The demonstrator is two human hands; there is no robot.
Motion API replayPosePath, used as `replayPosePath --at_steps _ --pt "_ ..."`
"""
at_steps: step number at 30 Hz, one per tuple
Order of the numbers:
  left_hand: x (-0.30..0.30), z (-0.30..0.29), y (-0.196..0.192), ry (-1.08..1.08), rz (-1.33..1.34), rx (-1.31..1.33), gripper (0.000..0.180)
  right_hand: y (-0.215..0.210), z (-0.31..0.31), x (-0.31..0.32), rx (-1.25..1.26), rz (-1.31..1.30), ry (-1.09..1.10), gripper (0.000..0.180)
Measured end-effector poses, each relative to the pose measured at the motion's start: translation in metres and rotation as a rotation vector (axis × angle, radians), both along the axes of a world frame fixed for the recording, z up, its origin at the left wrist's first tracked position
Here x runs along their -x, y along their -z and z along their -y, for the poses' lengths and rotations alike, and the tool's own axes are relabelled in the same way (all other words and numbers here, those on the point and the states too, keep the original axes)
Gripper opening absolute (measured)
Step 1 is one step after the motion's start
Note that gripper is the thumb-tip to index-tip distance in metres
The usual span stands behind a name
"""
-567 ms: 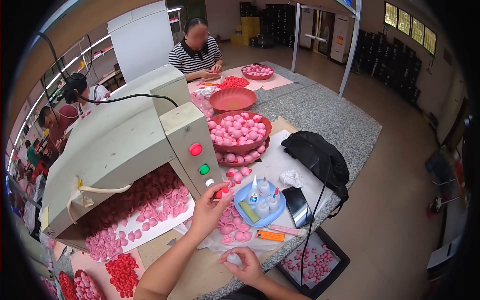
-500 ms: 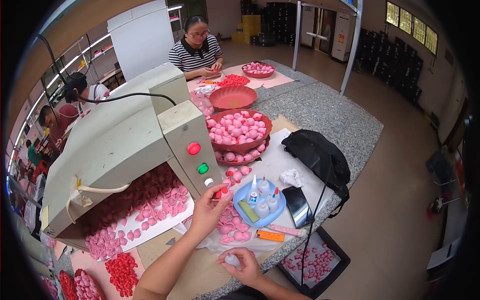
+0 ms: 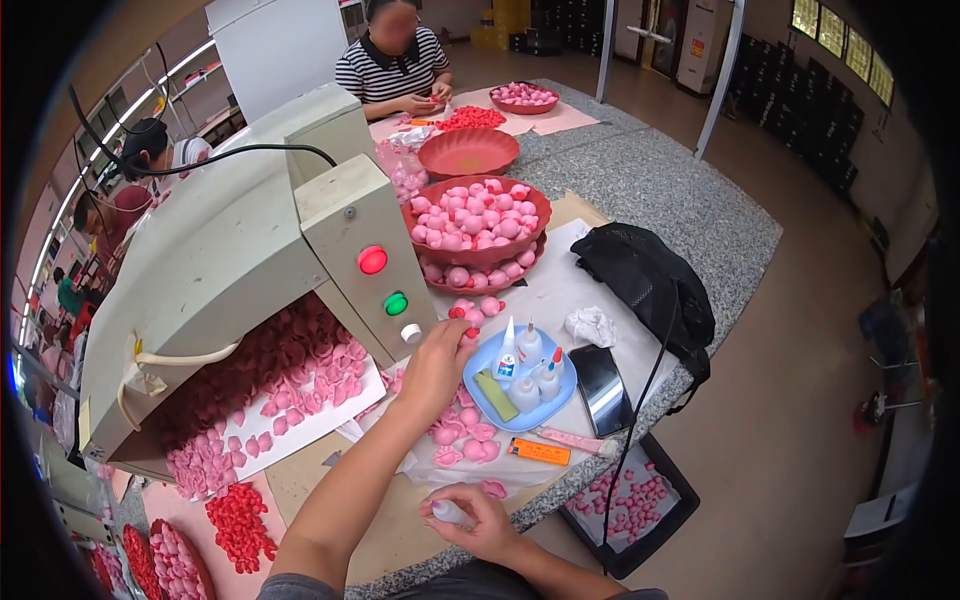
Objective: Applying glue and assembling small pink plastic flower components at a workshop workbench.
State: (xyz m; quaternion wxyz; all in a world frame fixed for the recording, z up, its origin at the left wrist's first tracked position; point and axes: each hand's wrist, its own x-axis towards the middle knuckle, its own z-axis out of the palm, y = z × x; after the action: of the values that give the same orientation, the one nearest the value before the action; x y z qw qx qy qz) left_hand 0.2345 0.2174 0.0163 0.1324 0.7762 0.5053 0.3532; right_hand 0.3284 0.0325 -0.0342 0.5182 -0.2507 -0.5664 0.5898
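Note:
My left hand (image 3: 438, 368) reaches forward beside the machine's control panel, fingers closed at the tips on a small pink piece with a red tip (image 3: 472, 332), mostly hidden by the fingers. Right by those fingertips lie several pink balls with red ends (image 3: 487, 306). Close to the front table edge, my right hand (image 3: 482, 527) is wrapped round a small white squeeze bottle (image 3: 450, 512). Between the hands, pink petal-like rubber pieces (image 3: 466, 440) are spread on white paper. A blue tray (image 3: 480, 362) with several small bottles and a green strip stands to their right.
A grey machine (image 3: 230, 220) with pink pieces in its opening fills the left. Stacked red bowls (image 3: 480, 254) of pink balls stand beyond my left hand. An orange lighter (image 3: 539, 452), a phone (image 3: 604, 391) and a black bag (image 3: 640, 290) lie rightward. A co-worker (image 3: 395, 70) sits opposite.
My left hand has moved forward with the small piece, from beside the blue tray's left edge to the pink balls near the bowls. My right hand still holds the bottle, now tilted more sideways.

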Motion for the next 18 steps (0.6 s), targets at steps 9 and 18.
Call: replayPosePath --at_steps 9,18 --pt "0.03 0.028 -0.017 0.076 0.083 0.132 0.029 0.002 0.002 0.0 0.073 0.099 -0.013 0.034" --pt "0.178 0.126 -0.009 -0.294 0.162 0.077 0.012 -0.005 -0.001 0.01 0.037 0.071 0.119 0.032"
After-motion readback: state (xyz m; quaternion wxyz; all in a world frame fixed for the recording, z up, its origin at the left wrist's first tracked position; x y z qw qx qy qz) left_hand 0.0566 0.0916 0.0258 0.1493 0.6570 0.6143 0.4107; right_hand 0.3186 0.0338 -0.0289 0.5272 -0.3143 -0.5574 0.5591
